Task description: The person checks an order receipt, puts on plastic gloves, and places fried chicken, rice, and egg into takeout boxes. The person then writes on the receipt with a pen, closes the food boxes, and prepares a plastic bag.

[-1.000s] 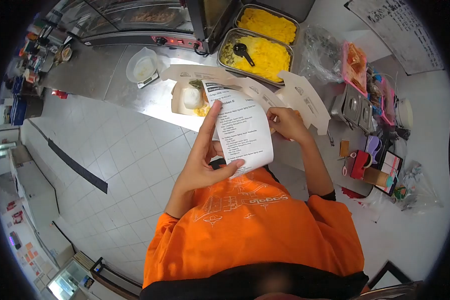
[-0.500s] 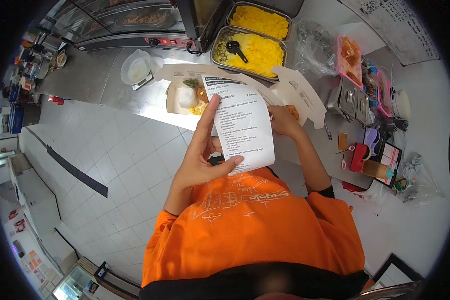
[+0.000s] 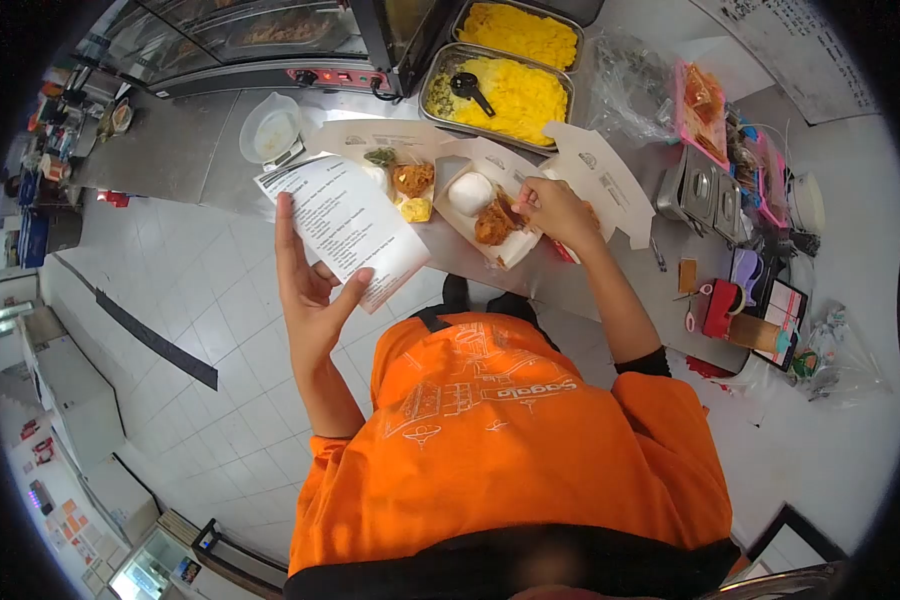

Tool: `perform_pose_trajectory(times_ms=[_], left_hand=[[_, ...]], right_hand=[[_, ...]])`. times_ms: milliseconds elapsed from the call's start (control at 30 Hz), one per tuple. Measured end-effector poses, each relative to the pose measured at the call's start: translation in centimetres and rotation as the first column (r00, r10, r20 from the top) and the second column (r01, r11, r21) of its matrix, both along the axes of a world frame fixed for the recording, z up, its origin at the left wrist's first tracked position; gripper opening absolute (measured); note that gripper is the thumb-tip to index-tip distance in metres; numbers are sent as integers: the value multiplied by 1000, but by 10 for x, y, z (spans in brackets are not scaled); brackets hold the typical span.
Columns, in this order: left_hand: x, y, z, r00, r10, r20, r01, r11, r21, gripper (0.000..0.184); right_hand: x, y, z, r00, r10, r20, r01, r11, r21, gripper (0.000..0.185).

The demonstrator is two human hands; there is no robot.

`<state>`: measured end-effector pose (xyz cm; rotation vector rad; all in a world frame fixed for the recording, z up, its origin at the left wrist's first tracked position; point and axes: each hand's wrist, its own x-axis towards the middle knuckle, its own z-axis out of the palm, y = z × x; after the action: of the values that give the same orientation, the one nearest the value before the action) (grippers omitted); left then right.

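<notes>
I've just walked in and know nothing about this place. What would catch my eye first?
Probably the bright orange shirt, filling the lower middle of the view. Next, the printed paper slip in the left hand, while the right hand is over an open box of rice and chicken. Beyond, vivid yellow food sits in two metal trays at the top.

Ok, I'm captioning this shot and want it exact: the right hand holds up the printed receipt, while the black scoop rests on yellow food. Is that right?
Not quite: the head view shows the left hand holding up the printed receipt, not the right hand. The black scoop does rest on yellow food.
</notes>
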<state>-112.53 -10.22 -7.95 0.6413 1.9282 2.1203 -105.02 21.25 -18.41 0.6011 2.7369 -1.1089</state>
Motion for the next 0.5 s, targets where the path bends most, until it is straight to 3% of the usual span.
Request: perform_pose_trajectory(times_ms=[33, 133, 233, 500], left_hand=[[1, 0, 0, 1000, -1, -1, 1, 1000, -4, 101], [2, 0, -3, 999, 31, -31, -32, 999, -32, 101], [-7, -16, -5, 985, 141, -103, -149, 986, -74, 101], [-9, -58, 9, 930, 349, -113, -361, 925, -117, 99]], right_hand=[[-3, -2, -1, 1000, -9, 26, 9, 1000, -4, 18], [-9, -11, -5, 988, 94, -119, -83, 992, 94, 18], [-28, -22, 2, 984, 135, -114, -139, 990, -30, 19], [-128, -93, -5, 899, 366, -241, -401, 909, -115, 20]])
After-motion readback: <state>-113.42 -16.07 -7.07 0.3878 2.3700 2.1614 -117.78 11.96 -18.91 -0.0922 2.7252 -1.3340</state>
